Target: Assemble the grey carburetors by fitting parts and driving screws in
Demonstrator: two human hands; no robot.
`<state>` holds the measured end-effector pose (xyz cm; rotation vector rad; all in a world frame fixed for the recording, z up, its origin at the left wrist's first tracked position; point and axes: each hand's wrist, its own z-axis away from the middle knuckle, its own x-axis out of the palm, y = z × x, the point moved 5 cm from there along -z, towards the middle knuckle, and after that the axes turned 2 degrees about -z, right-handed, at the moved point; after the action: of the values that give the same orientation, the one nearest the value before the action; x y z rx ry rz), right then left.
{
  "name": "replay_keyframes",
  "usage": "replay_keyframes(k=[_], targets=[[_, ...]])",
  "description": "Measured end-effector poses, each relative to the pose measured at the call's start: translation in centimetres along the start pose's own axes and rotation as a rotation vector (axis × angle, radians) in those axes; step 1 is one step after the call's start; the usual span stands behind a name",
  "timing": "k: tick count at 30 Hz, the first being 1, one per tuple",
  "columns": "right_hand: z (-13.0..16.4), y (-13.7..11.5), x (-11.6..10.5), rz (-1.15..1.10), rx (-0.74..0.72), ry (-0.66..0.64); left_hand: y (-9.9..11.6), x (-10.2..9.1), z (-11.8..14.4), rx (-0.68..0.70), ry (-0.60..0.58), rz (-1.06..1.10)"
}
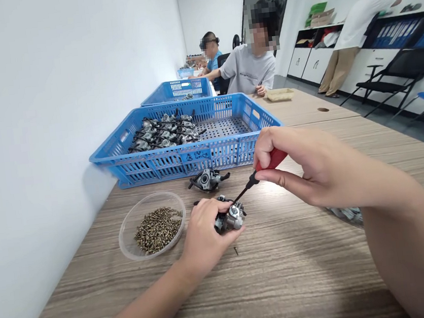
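My left hand [208,230] is closed around a small metal carburetor [235,219], pressing it to the wooden table. In my right hand [304,164] is a screwdriver [272,160] with a red and black handle. Its shaft slants down to the left, and the tip meets the top of the carburetor near my left fingertips. A single loose screw [236,251] lies on the table just in front of the carburetor. Behind it rests a second carburetor [207,180]. To the left of my left hand stands a clear round tub [124,240] of brass-coloured screws [157,230].
A blue plastic crate [152,168] holding several carburetors stands behind my hands, with another blue crate [158,93] beyond. A dish of grey parts [348,215] is partly hidden by my right forearm. A co-worker in a grey shirt [249,68] sits at the far side.
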<state>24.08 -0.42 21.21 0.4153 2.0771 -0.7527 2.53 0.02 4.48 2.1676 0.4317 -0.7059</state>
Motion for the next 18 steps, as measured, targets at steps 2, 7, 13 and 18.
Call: replay_keyframes(k=[2, 7, 13, 18], targets=[[-0.01, 0.02, -0.01, 0.01, -0.002, -0.004, 0.02, -0.03, -0.03, -0.008, -0.002, 0.003], [-0.07, 0.12, 0.09, 0.011, -0.013, -0.011, 0.0, -0.04, 0.02, -0.014, 0.0, 0.008], [-0.06, 0.04, 0.21, -0.024, -0.009, -0.007, 0.02, 0.0, 0.04, 0.001, 0.006, 0.009], [0.01, -0.27, 0.18, -0.027, -0.017, -0.019, -0.09, 0.07, 0.04, -0.014, -0.011, 0.006]])
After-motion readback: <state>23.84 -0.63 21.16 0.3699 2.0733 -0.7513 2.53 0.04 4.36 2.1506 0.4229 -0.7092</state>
